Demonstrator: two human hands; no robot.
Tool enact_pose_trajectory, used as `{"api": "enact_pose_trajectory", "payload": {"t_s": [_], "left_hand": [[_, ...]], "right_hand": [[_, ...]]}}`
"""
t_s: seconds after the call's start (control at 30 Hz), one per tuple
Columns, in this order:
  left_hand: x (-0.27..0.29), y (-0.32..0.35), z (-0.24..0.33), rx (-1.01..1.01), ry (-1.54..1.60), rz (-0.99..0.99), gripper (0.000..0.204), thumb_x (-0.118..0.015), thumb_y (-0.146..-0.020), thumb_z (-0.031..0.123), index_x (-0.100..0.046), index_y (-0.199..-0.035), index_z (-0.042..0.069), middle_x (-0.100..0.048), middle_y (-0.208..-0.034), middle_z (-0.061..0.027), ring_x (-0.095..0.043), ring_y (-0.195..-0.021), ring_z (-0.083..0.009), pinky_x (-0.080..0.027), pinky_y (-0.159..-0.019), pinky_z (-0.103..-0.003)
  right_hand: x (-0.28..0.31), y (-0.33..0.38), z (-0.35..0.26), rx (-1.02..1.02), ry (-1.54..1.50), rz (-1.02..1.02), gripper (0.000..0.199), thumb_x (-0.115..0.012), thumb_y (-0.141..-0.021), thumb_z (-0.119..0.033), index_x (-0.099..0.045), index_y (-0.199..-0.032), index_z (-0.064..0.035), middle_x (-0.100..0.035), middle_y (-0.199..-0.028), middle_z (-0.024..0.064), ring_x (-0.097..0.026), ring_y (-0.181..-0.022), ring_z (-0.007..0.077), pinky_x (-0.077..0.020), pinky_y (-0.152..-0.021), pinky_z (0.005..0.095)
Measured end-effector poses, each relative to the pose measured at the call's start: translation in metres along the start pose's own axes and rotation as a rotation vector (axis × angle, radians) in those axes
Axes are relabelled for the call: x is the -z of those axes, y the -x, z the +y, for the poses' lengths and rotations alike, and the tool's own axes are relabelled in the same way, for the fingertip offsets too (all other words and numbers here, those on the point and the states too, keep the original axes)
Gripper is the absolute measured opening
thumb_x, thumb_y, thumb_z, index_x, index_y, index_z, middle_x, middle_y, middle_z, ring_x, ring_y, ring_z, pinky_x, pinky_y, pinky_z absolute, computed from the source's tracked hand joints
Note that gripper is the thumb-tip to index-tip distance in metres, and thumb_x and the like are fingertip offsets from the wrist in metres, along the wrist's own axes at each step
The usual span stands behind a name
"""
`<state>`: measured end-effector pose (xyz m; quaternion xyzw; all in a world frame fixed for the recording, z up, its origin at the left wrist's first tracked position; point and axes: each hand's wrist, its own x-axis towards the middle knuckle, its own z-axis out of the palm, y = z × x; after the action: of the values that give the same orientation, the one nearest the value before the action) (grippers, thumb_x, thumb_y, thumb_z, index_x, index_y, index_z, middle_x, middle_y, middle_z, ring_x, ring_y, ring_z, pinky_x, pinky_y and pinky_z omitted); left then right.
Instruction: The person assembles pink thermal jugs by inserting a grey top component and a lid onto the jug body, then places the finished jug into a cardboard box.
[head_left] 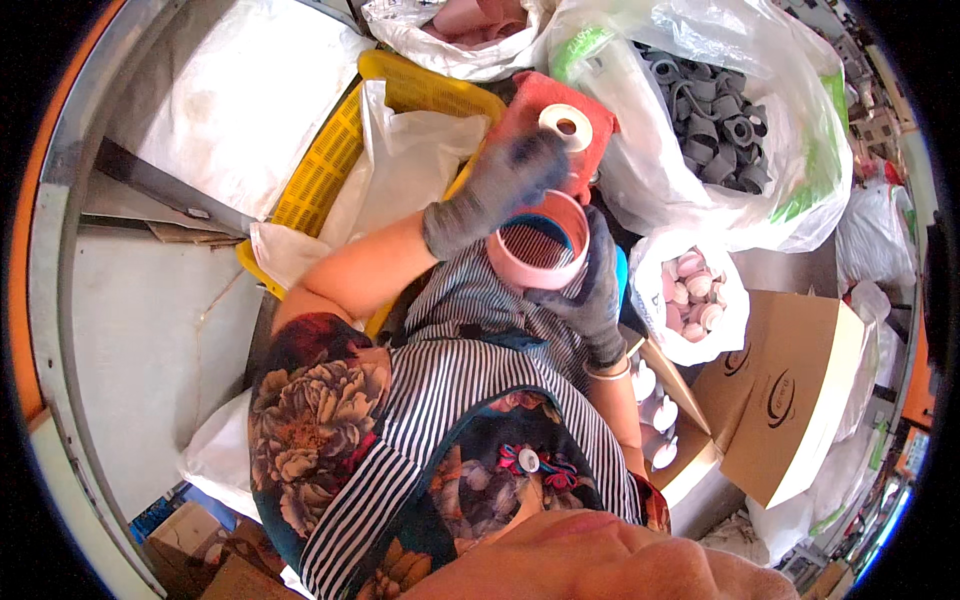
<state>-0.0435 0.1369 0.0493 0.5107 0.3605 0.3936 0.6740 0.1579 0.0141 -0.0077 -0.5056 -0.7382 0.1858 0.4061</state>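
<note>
My right hand (pixel 592 290), in a grey glove, is wrapped round the side of a hollow pink plastic ring (pixel 528 277). Striped apron cloth and a blue edge show through the ring's opening. Just above the ring's upper left rim is my left hand (pixel 505 185), also in a grey glove; motion blurs its fingers, so I cannot tell whether they grip anything. Beyond the fingertips a cream-coloured roll with a round hole (pixel 585 128) rests on a red cloth-like surface (pixel 540 92).
A yellow crate (pixel 330 165) with white sheeting stands at left. Far right, a large clear bag (pixel 800 170) holds dark grey rings. Closer, a white bag (pixel 735 300) holds pink and white caps. An opened carton (pixel 800 400) with white pieces sits beside my right arm.
</note>
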Motion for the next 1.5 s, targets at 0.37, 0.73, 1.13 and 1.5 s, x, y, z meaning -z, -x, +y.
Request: {"api": "enact_pose_trajectory", "payload": {"t_s": [0.37,0.73,1.13,1.5], "left_hand": [[0.115,-0.166,0.047,-0.689,0.079,0.242,0.032,-0.060,-0.103,0.030,-0.061,-0.125,0.006,-0.065,-0.110,-0.0127,-0.064,-0.106,-0.0270,-0.053,-0.092,-0.037],[0.066,-0.060,-0.033,-0.386,-0.205,-0.270,0.038,-0.060,-0.103,0.020,-0.061,-0.137,0.002,-0.064,-0.139,-0.0094,-0.054,-0.134,-0.0216,-0.041,-0.115,-0.039],[-0.024,0.019,-0.021,-0.372,-0.253,0.145,0.054,-0.056,-0.104,0.030,-0.047,-0.147,-0.002,-0.053,-0.147,-0.0181,-0.048,-0.139,-0.0300,-0.034,-0.118,-0.040],[0.072,0.001,-0.078,0.050,0.469,-0.228,0.077,-0.064,-0.090,0.050,-0.050,-0.143,-0.005,-0.059,-0.141,-0.0217,-0.058,-0.129,-0.0324,-0.042,-0.114,-0.045]], "right_hand": [[-0.006,0.021,0.002,-0.157,-0.286,0.103,0.131,-0.097,-0.060,-0.046,-0.025,-0.157,0.0046,-0.047,-0.152,0.0234,-0.051,-0.138,0.0367,-0.0405,-0.115,0.0458],[0.023,0.002,0.016,-0.222,-0.493,0.078,0.147,-0.098,-0.058,-0.049,-0.008,-0.160,0.0065,-0.035,-0.160,0.0220,-0.039,-0.147,0.0316,-0.0328,-0.121,0.0445],[0.023,-0.023,-0.052,-0.022,0.198,0.266,0.114,-0.091,-0.068,-0.039,-0.031,-0.155,0.0037,-0.042,-0.153,0.0239,-0.047,-0.136,0.0389,-0.0362,-0.116,0.0459],[0.116,-0.095,0.154,-0.303,0.032,0.226,0.040,-0.073,-0.095,-0.025,-0.065,-0.128,-0.0036,-0.068,-0.117,0.0173,-0.069,-0.102,0.0257,-0.0563,-0.083,0.0350]]}}
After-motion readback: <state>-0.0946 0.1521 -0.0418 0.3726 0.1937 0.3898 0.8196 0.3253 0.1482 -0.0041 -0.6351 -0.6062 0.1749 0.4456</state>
